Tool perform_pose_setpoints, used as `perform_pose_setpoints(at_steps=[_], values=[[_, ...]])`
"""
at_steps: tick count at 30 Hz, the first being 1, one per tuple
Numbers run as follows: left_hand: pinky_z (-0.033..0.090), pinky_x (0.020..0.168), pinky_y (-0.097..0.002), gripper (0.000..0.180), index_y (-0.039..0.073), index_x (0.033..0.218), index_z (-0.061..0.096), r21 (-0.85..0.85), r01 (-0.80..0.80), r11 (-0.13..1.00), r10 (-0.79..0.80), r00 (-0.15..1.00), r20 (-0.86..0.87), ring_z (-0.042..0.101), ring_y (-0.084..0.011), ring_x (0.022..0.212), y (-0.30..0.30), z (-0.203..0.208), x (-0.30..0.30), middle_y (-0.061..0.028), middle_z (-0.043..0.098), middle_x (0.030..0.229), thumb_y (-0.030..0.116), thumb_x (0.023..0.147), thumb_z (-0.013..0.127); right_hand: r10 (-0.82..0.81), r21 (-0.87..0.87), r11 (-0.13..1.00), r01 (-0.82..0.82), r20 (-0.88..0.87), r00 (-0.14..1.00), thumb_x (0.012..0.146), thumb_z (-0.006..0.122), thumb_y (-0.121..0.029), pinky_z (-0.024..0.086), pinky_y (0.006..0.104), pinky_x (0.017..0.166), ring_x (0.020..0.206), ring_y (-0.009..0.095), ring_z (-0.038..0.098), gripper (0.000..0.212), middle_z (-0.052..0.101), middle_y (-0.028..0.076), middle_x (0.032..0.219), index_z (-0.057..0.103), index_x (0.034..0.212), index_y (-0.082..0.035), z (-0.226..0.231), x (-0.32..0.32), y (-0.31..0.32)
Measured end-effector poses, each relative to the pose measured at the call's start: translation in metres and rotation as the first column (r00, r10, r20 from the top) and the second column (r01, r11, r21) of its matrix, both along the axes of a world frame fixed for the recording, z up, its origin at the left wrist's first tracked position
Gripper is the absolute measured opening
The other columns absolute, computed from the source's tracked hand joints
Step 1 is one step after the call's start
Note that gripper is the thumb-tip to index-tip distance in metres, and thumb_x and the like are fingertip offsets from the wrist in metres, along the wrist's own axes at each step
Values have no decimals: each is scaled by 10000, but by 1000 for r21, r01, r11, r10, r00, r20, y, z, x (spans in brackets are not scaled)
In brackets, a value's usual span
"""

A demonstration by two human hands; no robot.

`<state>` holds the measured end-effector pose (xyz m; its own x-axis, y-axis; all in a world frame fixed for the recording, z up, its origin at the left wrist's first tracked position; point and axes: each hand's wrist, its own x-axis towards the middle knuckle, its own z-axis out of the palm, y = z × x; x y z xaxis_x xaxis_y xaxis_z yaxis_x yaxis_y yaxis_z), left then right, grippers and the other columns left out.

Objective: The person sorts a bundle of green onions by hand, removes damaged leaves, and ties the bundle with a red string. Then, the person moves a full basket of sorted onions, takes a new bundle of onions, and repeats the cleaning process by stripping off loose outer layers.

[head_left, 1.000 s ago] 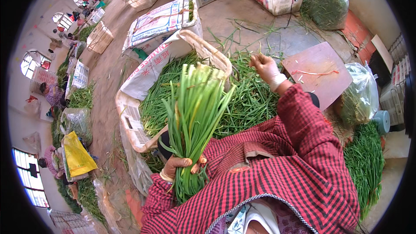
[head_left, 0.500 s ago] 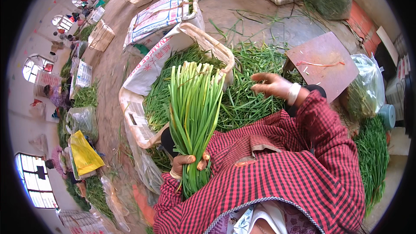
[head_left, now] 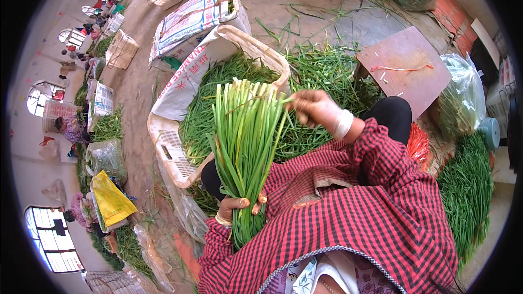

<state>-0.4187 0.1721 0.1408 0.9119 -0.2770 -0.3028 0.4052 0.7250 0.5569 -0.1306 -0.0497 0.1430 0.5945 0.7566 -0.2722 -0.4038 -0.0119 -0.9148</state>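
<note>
A thick bunch of garlic chives (head_left: pixel 245 141), pale cut ends up, stands upright in front of me. Low around its leafy part my left hand (head_left: pixel 239 208) is closed, thumb and fingertips showing. At the bunch's upper right edge, my right hand (head_left: pixel 318 113) pinches the pale end of a single chive stalk (head_left: pixel 283 101), which leans out from the rest. White bands circle both wrists. Just behind the bunch is a white plastic crate (head_left: pixel 261 41), lined with a printed sack and holding loose chives (head_left: pixel 223 81). More loose greens (head_left: pixel 327 76) lie heaped right of it.
A low brown stool (head_left: pixel 406 71) with a red tie on it stands at right, before a clear bag (head_left: pixel 462 87) of greens. Neat chives (head_left: pixel 466 190) lie at far right. A covered crate (head_left: pixel 196 19) stands beyond. People (head_left: pixel 81 209) work along the left wall.
My right hand has moved left from above the heap to the bunch, and its fingers have closed on one stalk. The left hand keeps its hold; the view has shifted slightly.
</note>
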Motion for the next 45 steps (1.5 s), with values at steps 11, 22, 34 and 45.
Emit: perform_pose_setpoints(at_steps=[11,22,34,45], values=[[549,750,-319,490,-92,1211,571,194,-40,980,71,986,-152,668,-218,789,-5,9,-6,-198,664,1051,146,818,743,153,-331,937,-115,92,984,934,677,-395,520,258,528,658,102,629,523,693,69,1040,563,1281,-21,-3,15,-23],[548,657,-333,517,-128,1221,538,-168,8,986,-16,999,-49,657,-232,736,8,-8,-11,-246,648,1043,157,838,736,-118,-219,955,200,335,935,989,581,-221,551,274,578,628,140,645,236,660,40,730,659,1087,-21,-29,29,-25],[552,681,-317,602,-78,1346,469,126,153,980,-146,987,-62,678,-252,826,2,8,-7,-273,664,1094,104,842,745,-27,13,1000,25,186,982,1011,595,-242,498,231,543,610,82,607,240,675,1,793,644,1126,-37,-16,10,-9],[550,640,-318,585,-66,1302,517,409,111,906,5,962,-272,666,-220,728,-22,20,15,-218,702,1008,66,776,735,107,-146,983,115,951,291,783,783,-280,550,366,829,994,275,651,399,621,66,1156,655,1130,-131,27,-2,-27]])
